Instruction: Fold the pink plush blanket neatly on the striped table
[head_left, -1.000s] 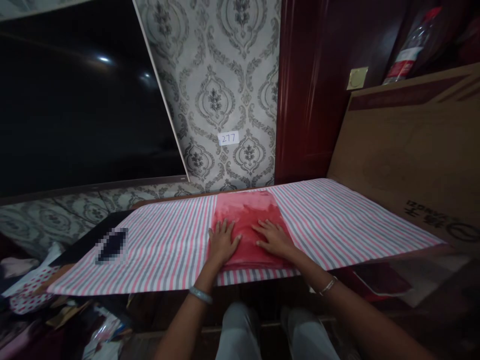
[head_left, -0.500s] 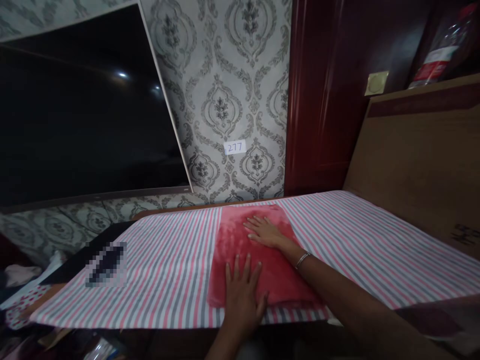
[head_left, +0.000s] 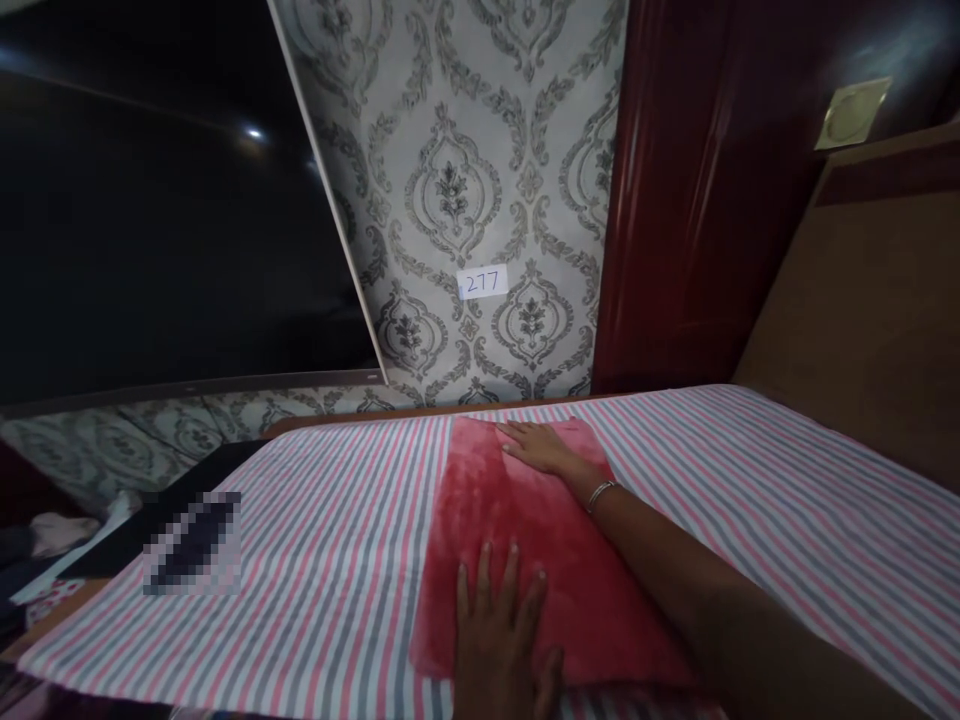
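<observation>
A folded red plush cloth (head_left: 487, 510) lies flat on a pink, grey and white striped cover (head_left: 330, 560). My left hand (head_left: 499, 630) rests palm down near the cloth's front edge, its fingers spread. Farther back, my right hand (head_left: 541, 448) lies flat on the cloth close to its far edge, fingers stretched out toward the left. A silver bracelet (head_left: 601, 494) circles the right wrist. Lighter and darker patches show in the pile around both hands.
A big dark television (head_left: 172, 220) hangs at the left. Behind the table, a paper label reading 277 (head_left: 482, 281) is stuck to patterned wallpaper. A large cardboard box (head_left: 877, 310) stands at the right. A pixelated dark object (head_left: 193, 545) lies on the cover at left.
My right hand has slid toward the cloth's far edge. The left hand sits lower in the picture, still on the front part. The view has moved closer, and the bottle on the box is out of sight.
</observation>
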